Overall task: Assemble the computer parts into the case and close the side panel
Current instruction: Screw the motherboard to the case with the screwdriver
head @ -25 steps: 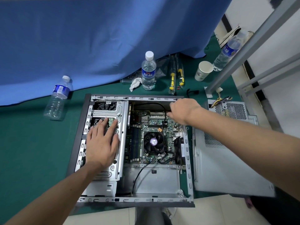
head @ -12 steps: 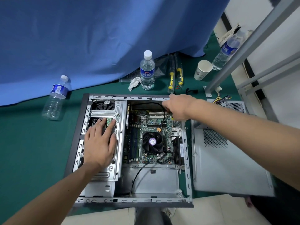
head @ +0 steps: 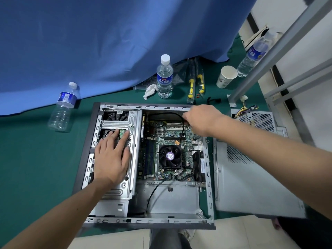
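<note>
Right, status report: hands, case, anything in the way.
Left hand flat on drive cage. Right hand at case far corner, grip hidden. Side panel off. Black cable beside right hand.

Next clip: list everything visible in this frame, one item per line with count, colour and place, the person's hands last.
computer case: 1, grey metal, open, lying on the green mat
drive cage: 1, silver, left part of the case
motherboard: 1, green, inside the case
CPU fan: 1, black, mid-board
side panel: 1, grey, right of the case
power supply: 1, silver, behind the panel
water bottles: 3, clear with blue labels; behind the case, far left, far right
paper cup: 1, white, back right
screwdrivers: 2, yellow-handled, behind the case
cloth: 1, blue, backdrop
left hand: flat on the drive cage
right hand: at the case's far right corner; grip hidden
</note>
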